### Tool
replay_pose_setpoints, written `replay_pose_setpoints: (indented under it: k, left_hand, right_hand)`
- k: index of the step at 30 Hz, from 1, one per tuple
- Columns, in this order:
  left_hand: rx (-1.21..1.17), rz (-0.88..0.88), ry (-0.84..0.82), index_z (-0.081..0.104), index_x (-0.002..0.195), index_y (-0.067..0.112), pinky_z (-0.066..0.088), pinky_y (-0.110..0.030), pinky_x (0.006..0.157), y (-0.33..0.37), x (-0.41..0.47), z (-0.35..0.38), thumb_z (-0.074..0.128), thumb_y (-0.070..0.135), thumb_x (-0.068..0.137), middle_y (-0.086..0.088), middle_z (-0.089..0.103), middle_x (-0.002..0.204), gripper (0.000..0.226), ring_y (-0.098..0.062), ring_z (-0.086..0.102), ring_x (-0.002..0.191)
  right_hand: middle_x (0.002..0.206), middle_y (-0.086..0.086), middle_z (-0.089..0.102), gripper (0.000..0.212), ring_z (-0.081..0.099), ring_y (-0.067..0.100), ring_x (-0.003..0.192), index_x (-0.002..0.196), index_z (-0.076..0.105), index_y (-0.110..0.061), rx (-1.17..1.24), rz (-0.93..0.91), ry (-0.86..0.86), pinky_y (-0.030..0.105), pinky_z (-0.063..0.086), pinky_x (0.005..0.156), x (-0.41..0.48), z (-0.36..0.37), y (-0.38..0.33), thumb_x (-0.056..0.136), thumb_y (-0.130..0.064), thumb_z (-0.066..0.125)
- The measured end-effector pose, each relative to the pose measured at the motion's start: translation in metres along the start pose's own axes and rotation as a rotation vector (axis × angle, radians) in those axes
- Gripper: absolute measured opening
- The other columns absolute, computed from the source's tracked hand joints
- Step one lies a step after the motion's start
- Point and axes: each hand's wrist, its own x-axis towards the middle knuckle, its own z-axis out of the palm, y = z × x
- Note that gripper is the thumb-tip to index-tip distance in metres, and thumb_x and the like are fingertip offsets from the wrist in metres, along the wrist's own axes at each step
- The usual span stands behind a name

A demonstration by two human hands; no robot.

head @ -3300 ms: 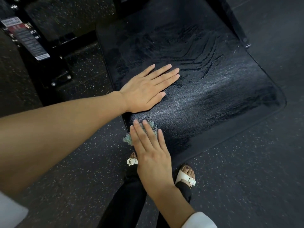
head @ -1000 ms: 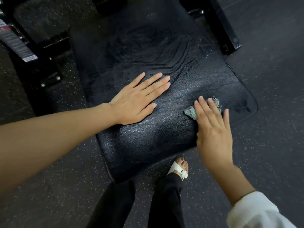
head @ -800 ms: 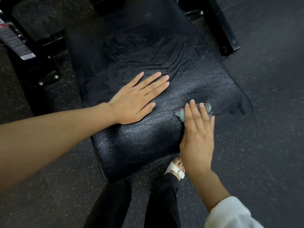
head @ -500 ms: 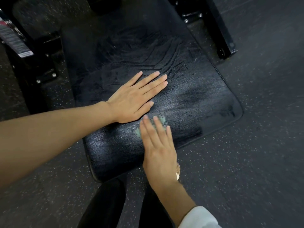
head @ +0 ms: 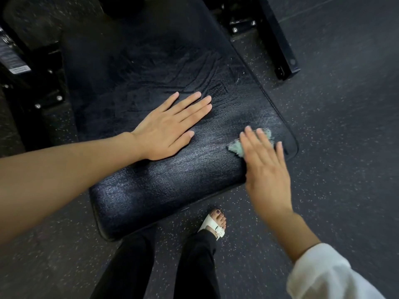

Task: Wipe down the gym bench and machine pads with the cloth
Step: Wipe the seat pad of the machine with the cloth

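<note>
Speckled dark floor surrounds the black padded desk, streaked with damp. Near its front right corner lies the teal cloth, pressed flat under the right hand, fingers straight and close together. Beside it, the left hand rests flat mid-pad, fingers slightly spread. One white sandal stands just below.
</note>
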Motion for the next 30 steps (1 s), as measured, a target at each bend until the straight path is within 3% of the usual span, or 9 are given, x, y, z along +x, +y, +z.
replay_pose_setpoints:
  k: [7,11,14,16,19,22,26,30]
  left_hand:
    - [-0.002,-0.023,0.014,0.011,0.158,0.012,0.007,-0.048,0.124,0.005,0.005,-0.001,0.019,0.034,0.103,-0.003,0.006,0.166,0.061,-0.02,0.003,0.154]
    - [-0.004,-0.025,0.015,0.012,0.158,0.012,0.008,-0.049,0.123,0.007,0.007,-0.002,0.021,0.034,0.102,-0.004,0.007,0.166,0.061,-0.02,0.004,0.154]
    - [-0.017,-0.032,0.01,0.013,0.158,0.012,0.007,-0.048,0.123,0.008,0.008,-0.003,0.022,0.034,0.102,-0.003,0.008,0.166,0.061,-0.019,0.004,0.154]
    - [-0.021,-0.037,0.006,0.013,0.158,0.012,0.006,-0.048,0.124,0.008,0.009,-0.003,0.023,0.033,0.102,-0.003,0.008,0.166,0.061,-0.019,0.004,0.154]
    - [-0.02,-0.045,0.001,0.012,0.158,0.013,0.004,-0.046,0.124,0.01,0.009,-0.004,0.022,0.033,0.102,-0.003,0.008,0.166,0.061,-0.019,0.004,0.154]
    - [-0.023,-0.06,-0.009,0.01,0.159,0.014,0.002,-0.045,0.124,0.01,0.009,-0.004,0.021,0.034,0.102,-0.001,0.006,0.167,0.061,-0.017,0.002,0.154]
    - [-0.016,-0.061,-0.009,0.01,0.159,0.014,0.002,-0.045,0.124,0.01,0.009,-0.004,0.021,0.033,0.102,-0.001,0.006,0.167,0.061,-0.017,0.002,0.154]
    - [-0.022,-0.067,-0.008,0.01,0.159,0.015,0.001,-0.045,0.124,0.009,0.01,-0.003,0.021,0.033,0.101,0.0,0.006,0.167,0.061,-0.016,0.001,0.154]
  right_hand:
    - [0.155,0.009,0.039,0.069,0.029,0.031,0.146,0.147,0.041,-0.005,0.059,0.134,0.097,0.05,0.018,0.119,0.002,0.006,-0.013,0.082,0.015,0.05]
    - [0.155,0.01,0.039,0.079,0.032,0.032,0.145,0.147,0.041,-0.006,0.011,-0.001,0.04,0.053,0.026,0.118,-0.011,0.017,-0.046,0.07,0.006,0.048]
    - [0.154,0.006,0.041,0.067,0.034,0.029,0.144,0.146,0.044,-0.008,0.066,-0.074,0.02,0.046,0.02,0.119,-0.016,0.022,-0.053,0.08,0.002,0.037]
    - [0.154,0.004,0.041,0.065,0.034,0.026,0.145,0.146,0.044,-0.009,0.06,-0.125,0.013,0.044,0.018,0.12,-0.015,0.019,-0.044,0.084,0.002,0.031]
    - [0.156,0.001,0.039,0.072,0.03,0.023,0.147,0.148,0.042,-0.012,0.064,-0.16,-0.011,0.047,0.018,0.121,-0.01,0.01,-0.021,0.079,0.007,0.041]
    - [0.155,0.002,0.039,0.079,0.029,0.024,0.147,0.148,0.041,-0.012,0.032,-0.103,-0.009,0.052,0.015,0.118,0.001,-0.001,0.01,0.073,0.014,0.044]
    - [0.156,0.004,0.035,0.075,0.025,0.023,0.148,0.149,0.037,-0.012,0.042,0.012,0.009,0.048,0.009,0.121,0.016,-0.015,0.064,0.08,0.016,0.044]
    - [0.155,0.01,0.038,0.068,0.029,0.03,0.146,0.147,0.041,-0.004,0.13,0.016,0.057,0.05,0.023,0.119,0.019,-0.014,0.074,0.085,0.021,0.052]
